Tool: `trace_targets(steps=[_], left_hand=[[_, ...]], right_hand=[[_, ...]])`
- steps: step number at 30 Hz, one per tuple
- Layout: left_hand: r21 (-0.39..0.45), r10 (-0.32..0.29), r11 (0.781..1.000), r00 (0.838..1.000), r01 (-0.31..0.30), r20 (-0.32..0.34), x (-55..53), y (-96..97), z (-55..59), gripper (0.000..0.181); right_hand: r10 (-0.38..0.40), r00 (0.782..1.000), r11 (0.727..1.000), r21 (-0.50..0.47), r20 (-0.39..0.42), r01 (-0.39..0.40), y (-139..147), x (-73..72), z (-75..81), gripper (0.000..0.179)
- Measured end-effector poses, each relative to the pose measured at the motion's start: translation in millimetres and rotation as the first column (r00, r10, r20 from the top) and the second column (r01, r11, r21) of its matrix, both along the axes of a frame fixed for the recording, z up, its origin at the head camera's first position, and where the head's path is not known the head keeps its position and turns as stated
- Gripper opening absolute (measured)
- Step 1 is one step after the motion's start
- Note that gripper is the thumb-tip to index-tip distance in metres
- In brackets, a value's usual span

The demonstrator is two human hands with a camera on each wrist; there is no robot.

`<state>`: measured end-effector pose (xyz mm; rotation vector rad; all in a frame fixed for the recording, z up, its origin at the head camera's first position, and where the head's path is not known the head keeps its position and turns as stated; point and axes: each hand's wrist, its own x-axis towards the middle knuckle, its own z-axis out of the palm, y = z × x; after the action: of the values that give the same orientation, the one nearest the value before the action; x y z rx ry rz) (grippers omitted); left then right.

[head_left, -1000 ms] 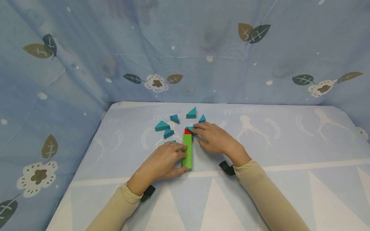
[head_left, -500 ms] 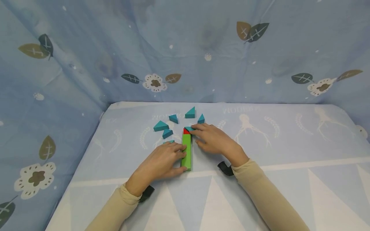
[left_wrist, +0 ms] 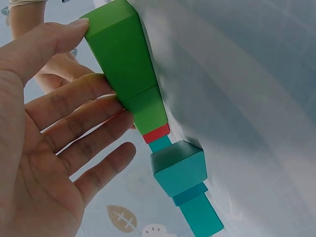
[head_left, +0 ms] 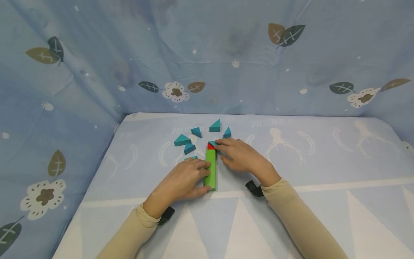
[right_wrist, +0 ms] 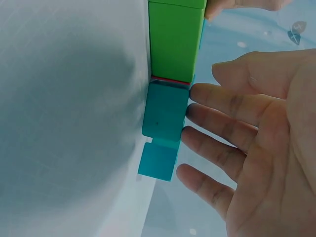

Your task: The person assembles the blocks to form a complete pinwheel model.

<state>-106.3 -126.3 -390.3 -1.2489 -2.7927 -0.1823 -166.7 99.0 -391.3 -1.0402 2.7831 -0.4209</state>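
Note:
Two green blocks [head_left: 211, 169] lie end to end as a long bar on the table. At its far end sits a red triangular block [head_left: 210, 146]. My left hand [head_left: 188, 178] rests its fingertips along the bar's left side, thumb at the near end [left_wrist: 111, 22]. Against the red block lies a teal triangular block [right_wrist: 165, 111], partly covered in the head view by my right hand [head_left: 240, 156]. The right fingertips touch its outer side with the fingers fairly straight, and the right thumb stands apart from it.
Several loose teal triangular blocks lie beyond the bar: one at far left [head_left: 182, 140], one nearer [head_left: 189, 148], one behind [head_left: 196, 132], one at the back [head_left: 215, 126], one near the right hand [head_left: 227, 132]. Another [head_left: 191, 157] is partly hidden by the left hand.
The right fingers have nudged the teal block leftward and slightly away, closer against the red block. The left hand stays on the green bar.

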Motion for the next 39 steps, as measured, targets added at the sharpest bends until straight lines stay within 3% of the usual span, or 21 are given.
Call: trace_targets(steps=[39], left_hand=[[0.003, -0.009, 1.000, 1.000, 0.009, 0.001, -2.2, -0.3, -0.9, 0.043]], right_hand=[[0.023, 0.999, 1.000, -0.002, -0.039, -0.023, -6.0, 2.2, -3.2, 0.044]])
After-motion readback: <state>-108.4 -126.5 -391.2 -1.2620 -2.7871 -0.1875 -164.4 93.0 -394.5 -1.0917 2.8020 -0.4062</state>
